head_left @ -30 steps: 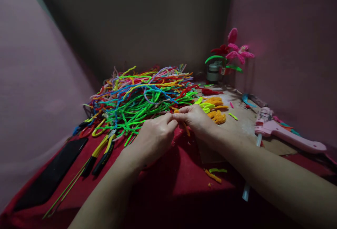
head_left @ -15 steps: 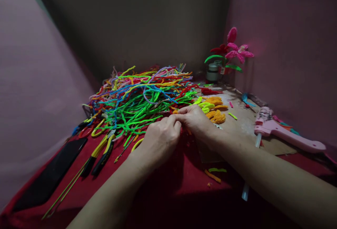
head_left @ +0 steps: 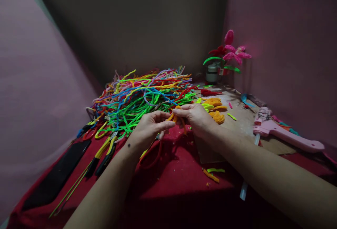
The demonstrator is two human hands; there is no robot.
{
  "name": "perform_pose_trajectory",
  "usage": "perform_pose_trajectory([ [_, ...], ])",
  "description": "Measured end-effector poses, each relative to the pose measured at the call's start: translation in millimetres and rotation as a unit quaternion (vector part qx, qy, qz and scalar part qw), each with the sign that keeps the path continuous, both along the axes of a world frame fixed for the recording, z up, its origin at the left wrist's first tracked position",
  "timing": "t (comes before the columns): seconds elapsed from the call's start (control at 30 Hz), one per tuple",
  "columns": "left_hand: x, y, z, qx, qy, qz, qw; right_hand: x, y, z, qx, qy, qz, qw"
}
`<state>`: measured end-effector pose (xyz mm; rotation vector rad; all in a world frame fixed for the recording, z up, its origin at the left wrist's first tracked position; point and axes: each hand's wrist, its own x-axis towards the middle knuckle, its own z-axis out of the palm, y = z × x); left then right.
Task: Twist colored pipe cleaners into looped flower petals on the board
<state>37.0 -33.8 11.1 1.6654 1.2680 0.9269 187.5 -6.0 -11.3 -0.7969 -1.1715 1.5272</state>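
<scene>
Over the red cloth, my right hand pinches a bent orange pipe cleaner, whose loose ends hang below the fingers. My left hand meets it from the other side, thumb and index finger closed around one orange strand. Beneath my left wrist lies a looped red and yellow handle, partly covered by the hand. Shaped orange pipe-cleaner pieces and yellow-green ones lie just beyond my right hand.
A large heap of coloured pipe cleaners lies behind the hands. To the left are yellow-black pliers and a black phone-like slab. A pink glue gun rests at right, with pipe-cleaner flowers standing at the back.
My left hand has opened from a fist-like grip and shifted left, exposing the orange pipe cleaner and the red handle below. My right hand keeps its pinch. The view has shifted slightly.
</scene>
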Motion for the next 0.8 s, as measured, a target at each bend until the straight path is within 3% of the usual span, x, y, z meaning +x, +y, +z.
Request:
perform_pose_trajectory([
  [0.07, 1, 0, 0.4, -0.056, -0.074, -0.009, 0.996, 0, 0, 0.5, 0.004, 0.001, -0.001, 1.0],
  [0.17, 7, -1, -4.6, -0.031, -0.115, 0.022, 0.993, 0, -1, 1.7, 0.001, 0.003, -0.002, 1.0],
  [0.23, 12, -3, -10.1, 0.027, -0.094, 0.039, 0.994, 0, -1, 2.1, 0.003, 0.005, -0.003, 1.0],
  [0.33, 17, -6, -16.9, 0.173, 0.0, 0.062, 0.983, 0, -1, 1.3, 0.015, 0.004, -0.001, 1.0],
  [0.5, 18, -11, -19.2, 0.356, 0.19, 0.073, 0.912, 1, 2, -1.1, 0.014, 0.015, 0.022, 1.0],
  [0.8, 15, -7, -20.0, 0.361, 0.199, 0.075, 0.908, -2, -1, -3.6, 0.001, 0.021, 0.063, 0.998],
])
